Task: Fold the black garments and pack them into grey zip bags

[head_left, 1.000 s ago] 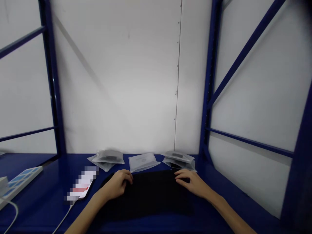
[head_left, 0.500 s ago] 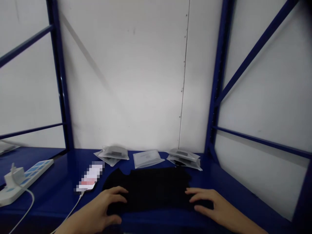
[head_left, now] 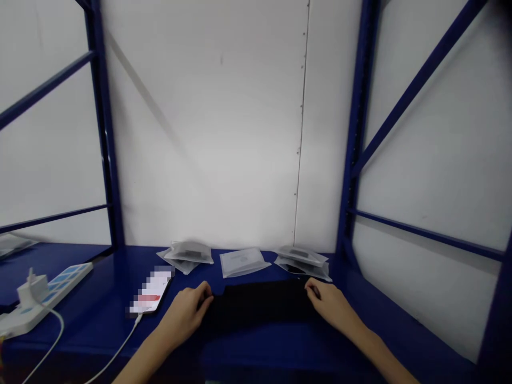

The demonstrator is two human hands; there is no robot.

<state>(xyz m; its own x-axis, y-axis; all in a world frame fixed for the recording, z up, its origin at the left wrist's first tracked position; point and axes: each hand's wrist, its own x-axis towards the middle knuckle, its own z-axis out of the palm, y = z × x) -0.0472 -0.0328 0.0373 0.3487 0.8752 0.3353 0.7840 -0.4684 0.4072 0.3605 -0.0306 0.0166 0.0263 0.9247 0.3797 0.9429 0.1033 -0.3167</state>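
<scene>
A black cloth (head_left: 260,305) lies folded into a narrow band on the blue shelf top (head_left: 92,320). My left hand (head_left: 184,312) rests on its left end, fingers curled over the edge. At the cloth's right end sits my right hand (head_left: 328,305), its fingers bent round the far corner. Both hands look closed on the cloth.
Behind the cloth lie three lots of clear plastic bags: left (head_left: 186,253), middle (head_left: 242,261), right (head_left: 301,258). A phone (head_left: 151,290) with a white cable sits to the left. A power strip (head_left: 44,290) with a plug is at far left. Blue rack posts stand on both sides.
The hands went from the cloth's near edge to its far edge. The cloth now covers a narrower strip than before, folded over away from me.
</scene>
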